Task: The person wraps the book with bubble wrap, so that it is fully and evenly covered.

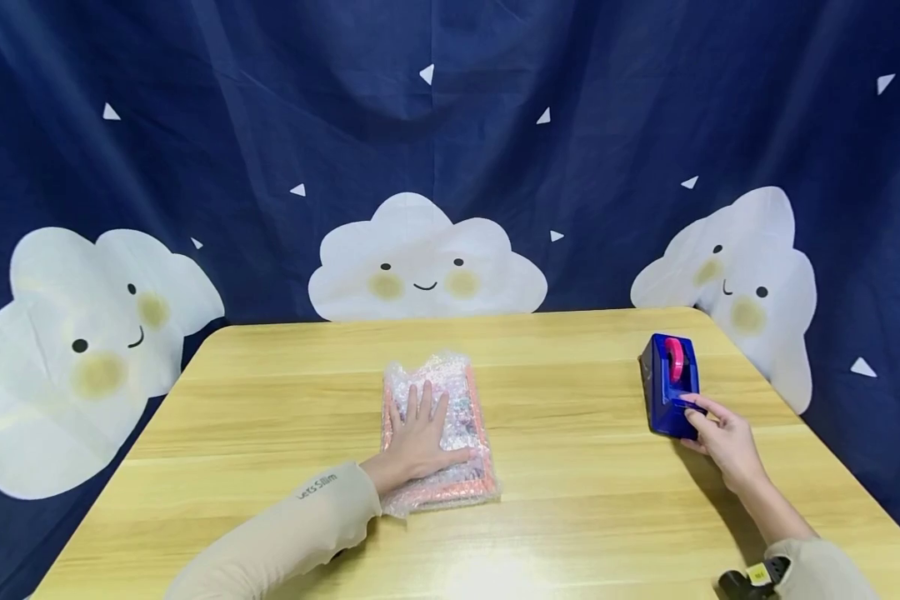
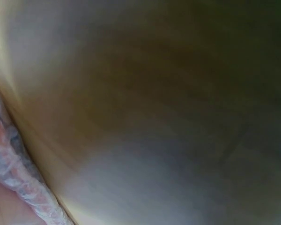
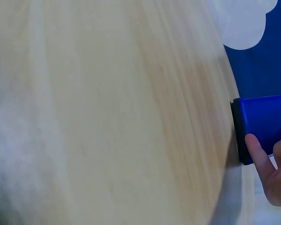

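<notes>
A flat, orange-edged item in bubble wrap (image 1: 461,417) lies on the table in the head view. My left hand (image 1: 417,446) rests flat on top of it, fingers spread. A strip of the bubble wrap (image 2: 18,173) shows at the lower left of the left wrist view. On the right stands a blue tape dispenser (image 1: 658,392) with a roll on a pink core (image 1: 674,360). My right hand (image 1: 727,446) pinches at its front lip between thumb and index finger. Any clear tape there is too fine to see. Another finger (image 3: 258,152) touches the dispenser's front face in the right wrist view.
The wooden table (image 1: 570,492) has rounded far corners. A dark blue curtain (image 1: 495,150) with smiling clouds hangs just behind it and along both sides. The dispenser stands near the table's right edge. Most of the left wrist view is dark and blurred.
</notes>
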A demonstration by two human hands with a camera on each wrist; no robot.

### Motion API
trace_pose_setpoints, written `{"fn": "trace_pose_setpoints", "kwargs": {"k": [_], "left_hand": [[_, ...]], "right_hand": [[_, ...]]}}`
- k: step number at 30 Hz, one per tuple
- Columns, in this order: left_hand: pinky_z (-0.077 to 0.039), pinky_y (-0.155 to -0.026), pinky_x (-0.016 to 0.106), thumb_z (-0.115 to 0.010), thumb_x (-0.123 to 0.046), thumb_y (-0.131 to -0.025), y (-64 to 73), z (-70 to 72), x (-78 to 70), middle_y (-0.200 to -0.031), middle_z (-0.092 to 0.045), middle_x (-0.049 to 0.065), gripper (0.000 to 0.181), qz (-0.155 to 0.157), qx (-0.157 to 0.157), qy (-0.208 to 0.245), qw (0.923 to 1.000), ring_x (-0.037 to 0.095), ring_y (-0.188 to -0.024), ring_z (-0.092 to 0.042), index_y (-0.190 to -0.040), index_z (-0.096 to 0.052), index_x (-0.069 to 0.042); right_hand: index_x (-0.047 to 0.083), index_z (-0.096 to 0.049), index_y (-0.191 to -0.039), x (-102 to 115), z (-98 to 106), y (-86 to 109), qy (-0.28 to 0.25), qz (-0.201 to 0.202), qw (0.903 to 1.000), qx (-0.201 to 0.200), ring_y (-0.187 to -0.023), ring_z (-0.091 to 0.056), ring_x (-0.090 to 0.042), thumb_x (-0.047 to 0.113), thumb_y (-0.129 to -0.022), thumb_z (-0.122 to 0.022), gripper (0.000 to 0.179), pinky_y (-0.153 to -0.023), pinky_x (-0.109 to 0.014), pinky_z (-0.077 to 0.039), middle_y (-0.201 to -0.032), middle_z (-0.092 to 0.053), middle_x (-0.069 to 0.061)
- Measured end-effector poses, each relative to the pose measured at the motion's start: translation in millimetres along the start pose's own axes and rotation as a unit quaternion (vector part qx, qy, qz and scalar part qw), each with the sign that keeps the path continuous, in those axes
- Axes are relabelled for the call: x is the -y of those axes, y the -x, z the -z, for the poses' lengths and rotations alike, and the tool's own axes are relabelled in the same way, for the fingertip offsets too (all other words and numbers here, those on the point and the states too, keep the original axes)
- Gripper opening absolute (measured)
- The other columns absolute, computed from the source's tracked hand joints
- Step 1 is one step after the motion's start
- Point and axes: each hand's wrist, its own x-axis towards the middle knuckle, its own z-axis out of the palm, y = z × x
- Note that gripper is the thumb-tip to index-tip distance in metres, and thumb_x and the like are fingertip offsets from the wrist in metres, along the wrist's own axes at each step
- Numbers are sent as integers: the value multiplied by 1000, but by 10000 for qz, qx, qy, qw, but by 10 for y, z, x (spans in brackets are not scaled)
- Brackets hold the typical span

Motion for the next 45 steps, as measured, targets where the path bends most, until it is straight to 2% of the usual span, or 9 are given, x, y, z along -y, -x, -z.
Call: {"fn": "trace_pose_setpoints", "kwargs": {"k": [5, 13, 18, 20, 24, 29, 32, 39, 45], "left_hand": [[12, -99, 66, -44, -78, -71, -14, 14, -2, -151, 2, 21, 106, -19, -52, 22, 10000, 42, -136, 7, -147, -15, -9], [13, -99, 66, -42, -80, -70, -32, 26, -24, -151, 2, 21, 108, -88, -58, 8, 9999, 43, -135, 7, -147, -15, -9], [12, -99, 66, -42, -80, -70, -38, 33, -30, -151, 2, 20, 108, -63, -72, -39, 9999, 42, -136, 7, -147, -14, -10], [11, -99, 66, -42, -80, -70, -37, 37, -33, -151, 2, 20, 107, -64, -93, -38, 9999, 42, -136, 6, -147, -15, -10], [11, -99, 66, -42, -80, -70, -37, 39, -33, -151, 2, 21, 108, -90, -88, 15, 9999, 43, -135, 6, -147, -15, -9], [13, -99, 65, -41, -81, -69, -39, 30, -21, -151, 3, 20, 109, -68, -82, 48, 9999, 42, -136, 8, -147, -15, -9], [13, -99, 65, -41, -81, -69, -34, 22, -12, -151, 3, 20, 109, -61, -81, 104, 9999, 42, -136, 8, -147, -15, -9], [11, -100, 65, -41, -82, -69, -6, 9, 12, -151, 1, 21, 109, -12, -93, 93, 9999, 43, -136, 6, -146, -16, -9], [12, -99, 65, -41, -81, -69, -9, -20, 7, -151, 1, 21, 108, -16, -93, 104, 9999, 42, -136, 7, -146, -16, -9]], "right_hand": [[33, -68, -91, 9, 8, -17, -39, 1, 10000, 68, -58, -51, -2, 6, -90, -53, 30, -61, -24, -55, -83, -61, 16], [32, -67, -97, -22, 72, 24, -204, 153, 9991, 331, -75, -60, 0, 2, -90, -52, 34, -62, -23, -54, -87, -63, 19], [35, -65, -104, 16, 85, 56, 74, 169, 9991, 393, -59, -51, 5, 11, -92, -54, 29, -64, -21, -54, -67, -52, 19], [36, -63, -110, 27, 80, 90, 201, 308, 9988, 317, -50, -45, 3, 13, -92, -53, 31, -65, -21, -54, -57, -44, 16], [36, -55, -123, 43, 68, 168, 554, 681, 9961, 30, -43, -44, 0, 14, -94, -50, 37, -65, -16, -52, -49, -42, 11], [33, -50, -129, 90, -18, 225, 1181, 1005, 9877, -175, -42, -44, 0, 14, -96, -46, 38, -49, -12, -44, -46, -44, 10], [25, -46, -134, 135, -128, 230, 1479, 1140, 9823, 128, -45, -44, -3, 13, -97, -42, 39, -42, -20, -38, -51, -46, 7], [-6, -36, -136, 151, -607, 154, 1971, 1261, 9618, 1423, -46, -47, -10, 11, -99, -37, 40, -42, -29, -42, -55, -46, 3], [-10, -37, -133, 145, -1016, -17, 2048, 1192, 9478, 2132, -46, -50, -19, 8, -99, -35, 39, -50, -29, -45, -54, -47, 0]]}}
